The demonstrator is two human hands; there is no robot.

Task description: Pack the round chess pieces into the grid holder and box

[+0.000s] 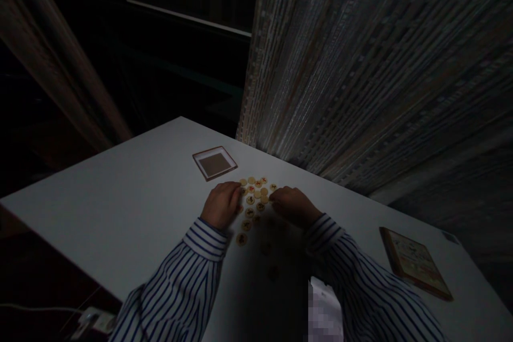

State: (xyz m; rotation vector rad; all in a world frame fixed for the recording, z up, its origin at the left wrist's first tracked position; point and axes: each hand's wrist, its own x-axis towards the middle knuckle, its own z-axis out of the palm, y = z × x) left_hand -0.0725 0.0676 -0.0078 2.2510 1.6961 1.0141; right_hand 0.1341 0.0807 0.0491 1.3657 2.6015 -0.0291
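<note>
Round wooden Chinese chess pieces (250, 200) lie loosely grouped on the white table (160, 187), several showing red or dark characters and others plain side up. At the left of the group rests my left hand (222, 204), its fingers bent together against the nearest pieces. My right hand (294, 206) is on the opposite side, fingers closed and tips touching the group's right edge. Whatever lies under either hand's fingertips is hidden. Some pieces (273, 272) closer to me sit in deep shadow.
Behind my left hand lies a shallow open box part (205, 176) with a brown rim. A flat wooden-edged box (417, 262) with a printed top lies at the right. Patterned curtains (320, 64) hang along the table's far edge. A white power strip (96, 319) is low at left.
</note>
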